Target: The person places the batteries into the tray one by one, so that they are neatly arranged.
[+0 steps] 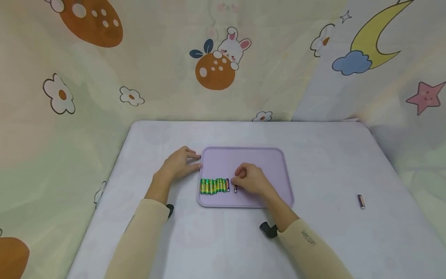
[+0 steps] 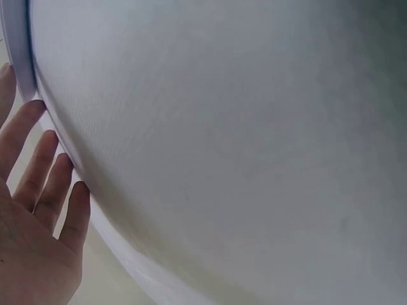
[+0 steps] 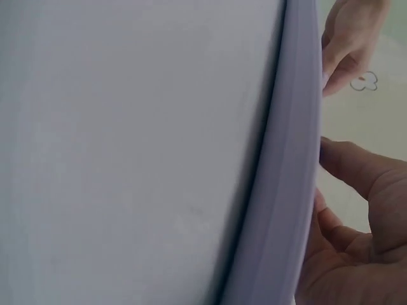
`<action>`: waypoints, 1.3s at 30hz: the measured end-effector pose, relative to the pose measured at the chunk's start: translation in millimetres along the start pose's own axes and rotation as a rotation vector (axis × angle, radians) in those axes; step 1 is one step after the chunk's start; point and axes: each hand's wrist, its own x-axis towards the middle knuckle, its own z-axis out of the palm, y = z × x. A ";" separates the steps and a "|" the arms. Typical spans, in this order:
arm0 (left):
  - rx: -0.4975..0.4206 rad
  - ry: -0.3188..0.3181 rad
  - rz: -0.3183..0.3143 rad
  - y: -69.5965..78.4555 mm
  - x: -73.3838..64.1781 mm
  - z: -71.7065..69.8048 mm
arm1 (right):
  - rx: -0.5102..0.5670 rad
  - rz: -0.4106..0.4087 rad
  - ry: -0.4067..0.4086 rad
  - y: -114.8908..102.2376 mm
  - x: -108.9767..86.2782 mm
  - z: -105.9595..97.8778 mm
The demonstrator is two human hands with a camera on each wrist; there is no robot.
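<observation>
A lilac tray (image 1: 258,157) lies on the table. In its left half several green batteries (image 1: 210,186) stand side by side in a row. A dark battery (image 1: 228,185) with a copper-coloured end closes that row on the right. Just beyond it, my right hand (image 1: 252,179) pinches another dark battery (image 1: 235,190) low over the tray, thumb and fingertips covering its upper part. My left hand (image 1: 179,162) has its fingers extended, fingertips at the tray's left rim. In the right wrist view, the tray's side wall (image 3: 280,159) hides the pinched battery.
One more dark battery (image 1: 361,201) lies apart on the right side of the white-covered table (image 1: 324,162). A patterned cloth (image 1: 156,50) hangs behind the table and along its sides. Black wrist straps (image 1: 268,229) show at both sleeves.
</observation>
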 end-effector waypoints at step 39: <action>0.031 -0.006 -0.003 4.0 0.2 0.9 | 0.091 0.008 0.114 37.8 -32.5 -86.0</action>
